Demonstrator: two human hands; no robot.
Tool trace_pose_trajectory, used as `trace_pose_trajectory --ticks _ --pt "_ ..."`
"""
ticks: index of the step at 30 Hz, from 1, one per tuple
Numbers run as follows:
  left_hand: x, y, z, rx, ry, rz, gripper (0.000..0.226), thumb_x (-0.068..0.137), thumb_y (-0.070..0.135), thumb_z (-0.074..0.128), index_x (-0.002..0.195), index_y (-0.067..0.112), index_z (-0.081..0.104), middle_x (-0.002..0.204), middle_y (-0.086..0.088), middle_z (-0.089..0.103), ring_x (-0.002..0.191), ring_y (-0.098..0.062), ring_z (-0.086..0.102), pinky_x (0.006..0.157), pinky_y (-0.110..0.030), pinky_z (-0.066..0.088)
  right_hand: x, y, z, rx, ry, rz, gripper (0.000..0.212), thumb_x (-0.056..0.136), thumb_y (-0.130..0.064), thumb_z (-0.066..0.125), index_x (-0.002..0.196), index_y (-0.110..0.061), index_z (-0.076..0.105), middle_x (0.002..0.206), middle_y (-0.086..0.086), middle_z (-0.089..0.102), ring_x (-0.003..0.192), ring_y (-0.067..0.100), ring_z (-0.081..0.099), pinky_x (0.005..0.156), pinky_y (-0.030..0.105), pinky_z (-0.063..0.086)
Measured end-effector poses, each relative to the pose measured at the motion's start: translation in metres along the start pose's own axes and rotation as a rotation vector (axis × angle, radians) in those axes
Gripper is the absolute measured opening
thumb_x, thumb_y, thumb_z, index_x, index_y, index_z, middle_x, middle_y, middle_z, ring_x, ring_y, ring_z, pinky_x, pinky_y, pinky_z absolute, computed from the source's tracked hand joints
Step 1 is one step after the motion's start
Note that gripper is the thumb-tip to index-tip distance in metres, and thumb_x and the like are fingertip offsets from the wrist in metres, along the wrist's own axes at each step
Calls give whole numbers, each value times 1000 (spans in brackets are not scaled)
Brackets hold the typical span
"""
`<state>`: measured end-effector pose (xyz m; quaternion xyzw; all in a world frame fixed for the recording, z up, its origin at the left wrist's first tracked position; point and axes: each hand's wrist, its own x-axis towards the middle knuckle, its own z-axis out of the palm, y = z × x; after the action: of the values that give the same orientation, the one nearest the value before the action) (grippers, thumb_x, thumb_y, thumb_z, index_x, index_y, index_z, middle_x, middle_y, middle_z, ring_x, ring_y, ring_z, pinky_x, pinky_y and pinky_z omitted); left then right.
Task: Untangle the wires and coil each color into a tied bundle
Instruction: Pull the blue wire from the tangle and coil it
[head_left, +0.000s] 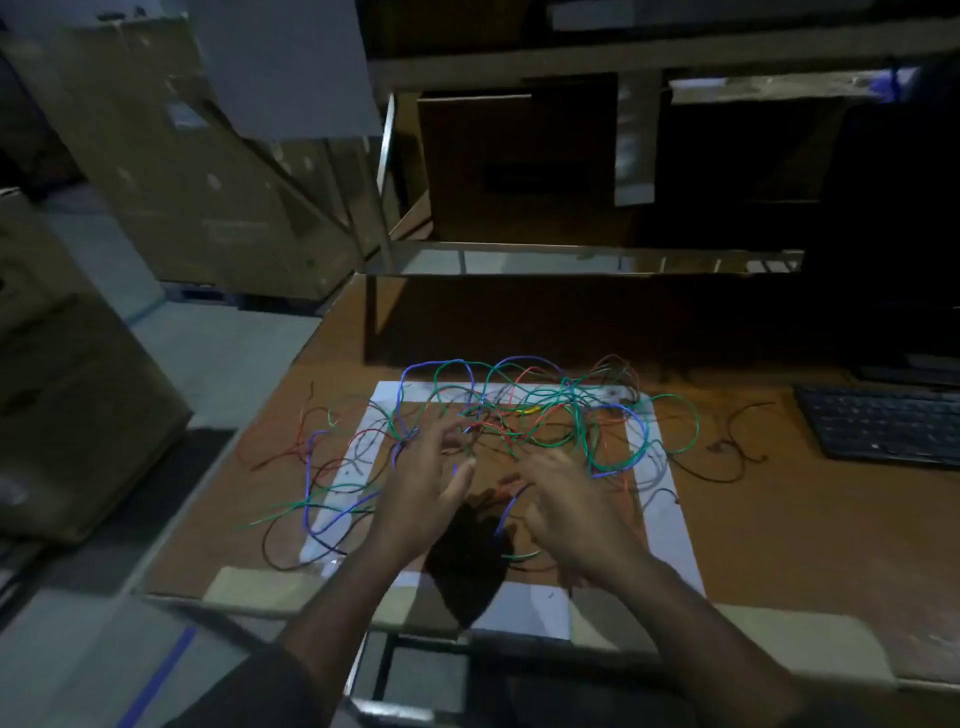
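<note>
Head cam, both hands (498, 499) over tangled wires (524, 415), grip unclear, blurry

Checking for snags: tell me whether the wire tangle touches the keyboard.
Apart. The head view shows bare brown table between the wire tangle and the keyboard.

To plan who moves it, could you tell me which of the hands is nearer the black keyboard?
Right. The right hand lies left of the black keyboard; the left hand is farther left.
</note>
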<state>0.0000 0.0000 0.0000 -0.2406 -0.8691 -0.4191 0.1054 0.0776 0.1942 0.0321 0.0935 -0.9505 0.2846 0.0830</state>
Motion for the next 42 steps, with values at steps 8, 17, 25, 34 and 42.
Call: trace_pose_trajectory --ticks 8,17,25,34,42 --pt "-34 -16 -12 25 269 -186 42 88 2 73 120 26 60 112 9 64 91 -8 66 78 -41 61 3 12 21 -60 -56 -111 37 75 -7 57 104 -24 71 94 -4 65 100 18 50 83 34 45" --pt "-21 -45 -25 243 7 -308 57 75 34 89 126 26 66 116 8 68 103 -9 64 88 -31 54 15 13 15 111 247 -30 22 82 -16 47 80 -22 68 85 -8 51 89 13 45 77 24 35" --pt "4 -42 -55 -32 -22 -377 18 91 6 74 100 22 73 86 2 73 68 -11 71 62 -42 64 30 6 23 -367 -164 135 36 84 -27 35 90 -24 70 105 -6 69 108 20 55 87 37 34" --pt "34 2 -107 -739 -187 -470 28 94 -13 62 115 5 64 107 -14 73 81 -21 74 64 -30 61 73 -45 28 203 10 61 37 91 -14 65 127 -21 62 120 -5 61 113 11 55 92 23 41" --pt "57 4 -155 -824 -117 -310 48 85 -6 72 128 11 60 116 -6 74 86 -18 74 55 -23 55 88 -33 58 472 94 223 21 96 -35 49 85 -25 65 60 -7 57 55 10 55 61 43 53"
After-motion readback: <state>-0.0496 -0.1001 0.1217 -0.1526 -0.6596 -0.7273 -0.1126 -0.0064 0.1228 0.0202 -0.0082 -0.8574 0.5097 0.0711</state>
